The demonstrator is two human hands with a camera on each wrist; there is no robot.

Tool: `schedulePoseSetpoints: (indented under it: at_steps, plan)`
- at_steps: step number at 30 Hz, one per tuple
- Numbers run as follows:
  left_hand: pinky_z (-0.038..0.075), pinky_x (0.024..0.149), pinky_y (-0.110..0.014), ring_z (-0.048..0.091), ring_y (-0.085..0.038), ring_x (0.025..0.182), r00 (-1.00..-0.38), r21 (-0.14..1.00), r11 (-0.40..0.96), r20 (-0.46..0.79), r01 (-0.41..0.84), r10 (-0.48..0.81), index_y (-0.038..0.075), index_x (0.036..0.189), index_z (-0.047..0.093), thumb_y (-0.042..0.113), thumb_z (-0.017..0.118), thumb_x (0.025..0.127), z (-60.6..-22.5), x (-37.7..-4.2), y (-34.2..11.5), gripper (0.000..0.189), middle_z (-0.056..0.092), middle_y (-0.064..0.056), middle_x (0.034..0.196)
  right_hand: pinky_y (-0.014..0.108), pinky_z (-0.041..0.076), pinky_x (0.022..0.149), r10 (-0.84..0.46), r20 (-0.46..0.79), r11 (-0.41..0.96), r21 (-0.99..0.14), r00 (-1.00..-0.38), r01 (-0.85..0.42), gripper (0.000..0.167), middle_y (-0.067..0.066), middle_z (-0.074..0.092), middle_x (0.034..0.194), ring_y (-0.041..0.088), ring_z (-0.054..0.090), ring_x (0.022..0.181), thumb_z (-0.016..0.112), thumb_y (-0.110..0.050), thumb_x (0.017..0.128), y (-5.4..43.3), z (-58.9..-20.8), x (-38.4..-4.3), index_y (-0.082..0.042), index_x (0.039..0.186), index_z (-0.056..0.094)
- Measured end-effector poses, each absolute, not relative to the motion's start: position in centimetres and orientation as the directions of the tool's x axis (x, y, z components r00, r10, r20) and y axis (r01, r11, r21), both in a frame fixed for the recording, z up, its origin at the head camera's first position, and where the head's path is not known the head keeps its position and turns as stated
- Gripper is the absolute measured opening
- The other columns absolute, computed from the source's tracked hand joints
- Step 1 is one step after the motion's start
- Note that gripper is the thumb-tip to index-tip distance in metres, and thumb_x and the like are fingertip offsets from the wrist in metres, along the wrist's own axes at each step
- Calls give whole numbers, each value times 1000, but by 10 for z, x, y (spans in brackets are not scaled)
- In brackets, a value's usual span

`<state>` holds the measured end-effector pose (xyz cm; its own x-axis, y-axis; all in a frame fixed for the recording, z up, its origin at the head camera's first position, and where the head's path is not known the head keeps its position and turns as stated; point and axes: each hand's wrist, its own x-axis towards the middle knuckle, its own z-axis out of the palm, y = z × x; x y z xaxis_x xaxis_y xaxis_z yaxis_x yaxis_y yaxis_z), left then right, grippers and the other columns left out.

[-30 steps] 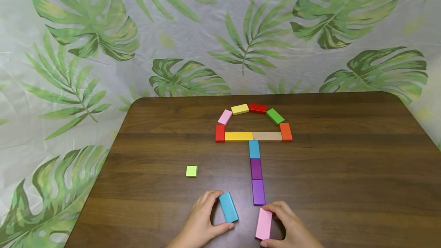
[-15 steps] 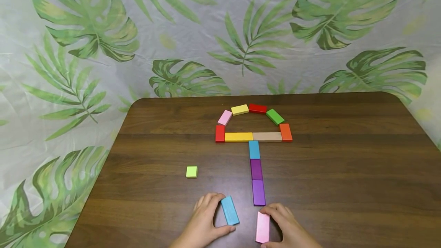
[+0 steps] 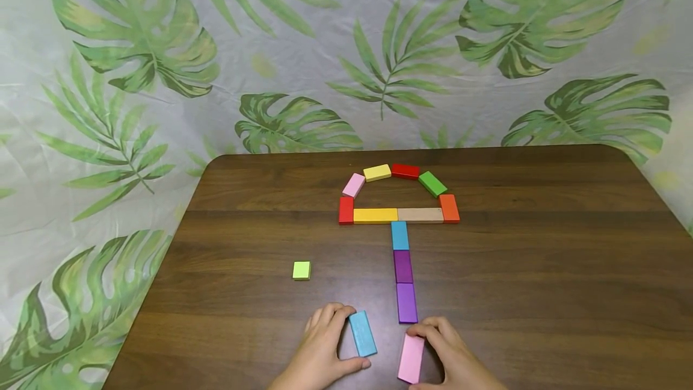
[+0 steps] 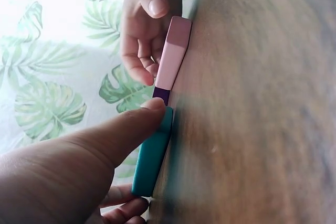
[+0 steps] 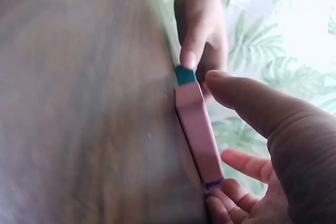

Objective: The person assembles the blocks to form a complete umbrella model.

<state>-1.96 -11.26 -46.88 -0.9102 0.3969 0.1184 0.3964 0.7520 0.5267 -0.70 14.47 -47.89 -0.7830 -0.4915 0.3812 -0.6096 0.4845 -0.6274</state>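
My left hand point(image 3: 325, 342) holds a blue wooden block point(image 3: 363, 334) by its two ends, thumb at the near end and fingers at the far end. In the left wrist view the thumb overlaps the end of this block point(image 4: 152, 153). To its right, a pink block point(image 3: 411, 358) lies slightly slanted between the thumb and fingers of my right hand point(image 3: 452, 354). The right wrist view has the fingers at the lower end of the pink block point(image 5: 197, 135) and the thumb close by its upper end. Just beyond it lies a violet block point(image 3: 406, 303), the near end of a straight column.
Above the violet block in the column come a purple block point(image 3: 403, 266) and another blue block point(image 3: 399, 235). They meet a row with a yellow block point(image 3: 375, 215) and a tan block point(image 3: 420, 215), under an arch of several coloured blocks. A lime square block point(image 3: 301, 270) lies left.
Both hands have drawn slightly towards the near edge. The blue block has shifted a little nearer and to the right; the pink block has come nearer and turned slightly.
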Motion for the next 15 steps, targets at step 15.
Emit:
schedulePoseSetpoints:
  at_steps: [15]
  plan:
    - [35,83,-36,43,-15,98,-900,523,736,187,430,393,11,115,53,41,66,78,-468,-19,-114,50,47,4,108,18,35,67,-519,352,471,-643,-779,-604,67,-9,39,97,5,38,86,80,-35,64,148,-476,-8,-11,121,53]
